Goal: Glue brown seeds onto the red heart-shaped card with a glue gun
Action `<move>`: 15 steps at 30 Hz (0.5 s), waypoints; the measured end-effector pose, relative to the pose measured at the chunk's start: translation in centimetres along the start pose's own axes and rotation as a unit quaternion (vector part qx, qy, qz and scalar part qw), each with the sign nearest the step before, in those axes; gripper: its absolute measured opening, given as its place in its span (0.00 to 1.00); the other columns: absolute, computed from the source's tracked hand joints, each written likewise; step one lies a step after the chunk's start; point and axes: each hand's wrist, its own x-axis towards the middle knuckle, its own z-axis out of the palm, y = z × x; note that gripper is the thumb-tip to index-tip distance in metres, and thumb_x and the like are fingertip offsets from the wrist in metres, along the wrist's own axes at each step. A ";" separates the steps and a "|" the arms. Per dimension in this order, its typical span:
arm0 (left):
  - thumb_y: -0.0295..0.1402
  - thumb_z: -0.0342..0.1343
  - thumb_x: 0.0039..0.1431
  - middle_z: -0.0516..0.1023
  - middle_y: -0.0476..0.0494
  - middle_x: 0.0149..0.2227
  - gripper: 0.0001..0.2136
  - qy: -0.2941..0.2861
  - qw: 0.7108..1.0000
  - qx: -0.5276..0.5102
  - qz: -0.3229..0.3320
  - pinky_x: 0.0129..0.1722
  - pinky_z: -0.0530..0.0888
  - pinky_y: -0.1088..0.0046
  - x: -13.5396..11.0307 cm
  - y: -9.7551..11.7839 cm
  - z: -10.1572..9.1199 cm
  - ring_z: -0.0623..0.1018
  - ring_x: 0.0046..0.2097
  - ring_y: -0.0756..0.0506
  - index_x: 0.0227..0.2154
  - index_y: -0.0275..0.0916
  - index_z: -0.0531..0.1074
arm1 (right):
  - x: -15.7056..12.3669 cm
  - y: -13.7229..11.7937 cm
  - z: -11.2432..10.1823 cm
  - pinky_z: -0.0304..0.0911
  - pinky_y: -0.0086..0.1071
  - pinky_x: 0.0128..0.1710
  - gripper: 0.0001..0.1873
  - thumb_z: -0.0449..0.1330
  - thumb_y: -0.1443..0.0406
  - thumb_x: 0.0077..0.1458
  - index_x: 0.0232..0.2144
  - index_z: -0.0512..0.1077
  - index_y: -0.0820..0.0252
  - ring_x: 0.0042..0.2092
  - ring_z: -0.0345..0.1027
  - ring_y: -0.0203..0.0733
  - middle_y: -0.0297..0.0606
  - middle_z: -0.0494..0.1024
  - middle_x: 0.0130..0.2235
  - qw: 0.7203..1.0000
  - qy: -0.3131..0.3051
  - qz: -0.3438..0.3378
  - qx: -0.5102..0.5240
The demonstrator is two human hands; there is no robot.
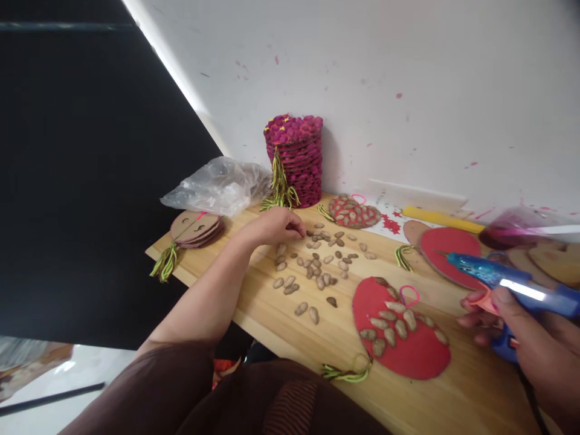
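Brown clothing [235,396] fills the foreground as a person reaches over a wooden surface [263,314]. The right hand [537,353] clamps its fingers around the handle of a blue glue gun [498,275], one finger at the orange trigger, a grip that apparently keeps skin well back from the nozzle.

Opposite, the left hand [283,226] is at the far edge of a scatter of loose peanuts [316,264], thumb and fingers drawn together; whether they pinch a shell cannot be told. The scatter spreads rightward and nearer from those fingers, probably so that single shells are easy to pick out.

Flat on the surface, just left of the right fingers and close to the gun, lies a red disc [410,353] partly covered with peanuts. Its green tassel [347,373] trails off the rim toward the body, perhaps leaving the face uncluttered.

Beyond the left fingers, a magenta stack [308,163] stands upright near the wall [408,60], beside a plastic bag [222,184]. Left of those fingers sits a pile of tan discs [194,228], seemingly kept apart from the shells.
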 end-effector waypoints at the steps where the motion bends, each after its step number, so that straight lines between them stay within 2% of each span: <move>1: 0.27 0.59 0.55 0.84 0.49 0.36 0.10 -0.007 1.000 0.010 0.005 0.34 0.67 0.77 0.0 0.0 0.0 0.77 0.32 0.51 0.37 0.40 0.83 | -0.1 -0.2 0.0 0.70 0.33 0.24 0.26 0.59 0.41 0.53 0.31 0.76 0.57 0.25 0.73 0.42 0.38 0.81 0.28 1.000 0.000 0.005 -0.003; 7: 0.25 0.60 0.52 0.84 0.49 0.37 0.10 -0.012 0.999 -0.015 0.031 0.36 0.68 0.78 0.1 -0.5 0.3 0.79 0.35 0.50 0.35 0.43 0.83 | -0.6 -1.3 0.6 0.68 0.36 0.24 0.24 0.61 0.43 0.51 0.30 0.77 0.56 0.23 0.72 0.44 0.39 0.81 0.25 0.999 0.019 0.003 0.033; 13: 0.23 0.59 0.50 0.83 0.48 0.36 0.10 -0.017 0.999 -0.022 0.037 0.35 0.68 0.77 0.0 -0.2 0.2 0.78 0.34 0.50 0.34 0.39 0.82 | -0.1 -0.7 0.4 0.69 0.39 0.24 0.24 0.59 0.42 0.52 0.30 0.76 0.55 0.23 0.73 0.46 0.39 0.81 0.26 1.000 0.012 0.002 0.020; 15: 0.24 0.59 0.51 0.83 0.48 0.36 0.09 -0.001 0.999 -0.030 0.034 0.35 0.69 0.77 0.0 -0.2 0.0 0.78 0.34 0.49 0.34 0.39 0.81 | -0.1 -0.7 0.3 0.69 0.38 0.24 0.24 0.59 0.42 0.52 0.29 0.75 0.56 0.23 0.72 0.45 0.39 0.81 0.26 1.000 0.011 0.002 0.015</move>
